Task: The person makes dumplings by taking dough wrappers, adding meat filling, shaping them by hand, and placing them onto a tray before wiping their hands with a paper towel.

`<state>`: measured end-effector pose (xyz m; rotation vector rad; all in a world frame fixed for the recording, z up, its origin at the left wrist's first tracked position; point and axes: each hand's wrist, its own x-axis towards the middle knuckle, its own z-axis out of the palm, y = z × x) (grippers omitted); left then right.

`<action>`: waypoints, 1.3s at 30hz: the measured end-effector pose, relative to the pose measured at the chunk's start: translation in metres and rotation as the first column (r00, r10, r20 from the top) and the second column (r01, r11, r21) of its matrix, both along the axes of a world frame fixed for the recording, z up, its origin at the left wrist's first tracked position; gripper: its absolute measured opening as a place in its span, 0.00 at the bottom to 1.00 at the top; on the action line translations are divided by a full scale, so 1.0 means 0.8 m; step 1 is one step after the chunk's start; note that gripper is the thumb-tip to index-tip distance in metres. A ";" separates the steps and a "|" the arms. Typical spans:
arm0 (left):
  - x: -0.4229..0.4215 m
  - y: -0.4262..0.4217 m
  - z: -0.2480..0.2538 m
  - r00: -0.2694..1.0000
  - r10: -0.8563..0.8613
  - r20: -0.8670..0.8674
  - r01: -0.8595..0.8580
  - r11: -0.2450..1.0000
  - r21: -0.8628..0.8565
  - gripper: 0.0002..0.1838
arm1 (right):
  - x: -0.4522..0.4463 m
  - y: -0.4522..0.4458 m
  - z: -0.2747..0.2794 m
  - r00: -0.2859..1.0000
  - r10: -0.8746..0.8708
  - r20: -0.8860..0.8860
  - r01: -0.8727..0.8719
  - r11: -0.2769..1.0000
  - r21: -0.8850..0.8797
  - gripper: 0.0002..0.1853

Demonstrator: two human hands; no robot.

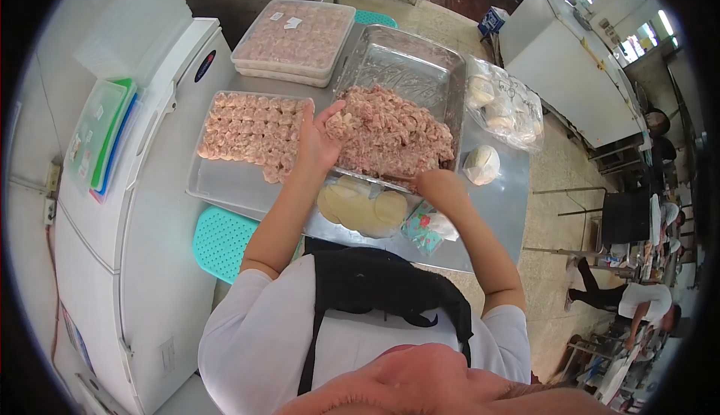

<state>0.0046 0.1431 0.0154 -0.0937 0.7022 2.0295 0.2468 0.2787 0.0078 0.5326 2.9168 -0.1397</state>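
My left hand [321,142] is cupped at the left rim of a deep metal pan [409,43], holding what looks like a pale dumpling wrapper [343,124] against the meat. Raw minced meat [397,130] is heaped in the near part of the pan. At the pan's near right corner, my right hand [439,187] is closed, and whatever it grips is hidden. Left of my left hand, rows of meat dumplings [251,126] fill much of a shallow tray [225,187]. Round yellowish wrappers [362,206] lie overlapping in front of the pan.
Lidded boxes of dumplings [296,36] are stacked behind the tray. Bagged dough balls [504,107] and a single wrapped one [481,164] sit to the right. A floral packet [424,229] lies near the front edge. A white freezer [161,212] stands left; a person [645,302] works far right.
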 end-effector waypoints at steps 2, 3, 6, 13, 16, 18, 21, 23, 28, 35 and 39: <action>-0.006 0.003 -0.022 0.998 0.024 0.060 -0.023 1.000 -0.011 0.32 | 0.006 -0.004 -0.016 0.991 0.051 -0.122 -0.059 0.997 -0.059 0.16; -0.021 0.003 -0.048 0.995 0.025 0.095 -0.026 1.000 0.011 0.30 | 0.007 0.001 -0.014 0.982 0.054 -0.183 -0.074 0.992 -0.103 0.14; -0.013 -0.012 -0.032 0.983 0.027 0.181 -0.043 0.995 0.085 0.26 | 0.027 0.022 0.013 0.905 -0.024 -0.424 -0.035 0.991 -0.133 0.09; 0.014 -0.005 -0.014 0.980 -0.066 -0.190 0.077 0.996 0.052 0.28 | 0.163 0.044 0.044 0.756 -0.518 -0.400 0.383 0.846 -0.370 0.10; 0.034 -0.009 -0.014 0.858 -0.257 -0.445 0.255 0.965 -0.066 0.28 | 0.192 0.019 0.016 0.786 -0.519 -0.336 0.372 0.832 -0.412 0.15; 0.055 -0.016 -0.018 0.671 -0.436 -0.599 0.432 0.887 -0.162 0.26 | 0.190 -0.004 0.002 0.806 -0.496 -0.324 0.387 0.855 -0.345 0.17; 0.116 -0.016 -0.026 0.348 -0.592 -0.727 0.671 0.699 -0.248 0.25 | 0.189 -0.020 -0.023 0.859 -0.429 -0.279 0.401 0.903 -0.154 0.18; 0.157 -0.008 -0.043 0.194 -0.600 -0.776 0.746 0.604 -0.281 0.25 | 0.197 -0.015 -0.041 0.891 -0.422 -0.169 0.396 0.903 -0.166 0.19; 0.223 -0.001 -0.104 -0.047 -0.610 -0.791 0.749 0.502 -0.432 0.26 | 0.230 0.013 -0.062 0.742 -0.599 -0.301 0.262 0.672 -0.693 0.09; 0.245 0.003 -0.123 -0.089 -0.640 -0.763 0.660 0.536 -0.526 0.23 | 0.250 0.047 -0.102 0.404 -0.911 0.079 -0.156 -0.154 -0.976 0.07; 0.249 0.009 -0.114 -0.081 -0.597 -0.798 0.609 0.604 -0.514 0.23 | 0.257 0.051 -0.106 0.358 -0.928 0.104 -0.174 -0.176 -0.969 0.06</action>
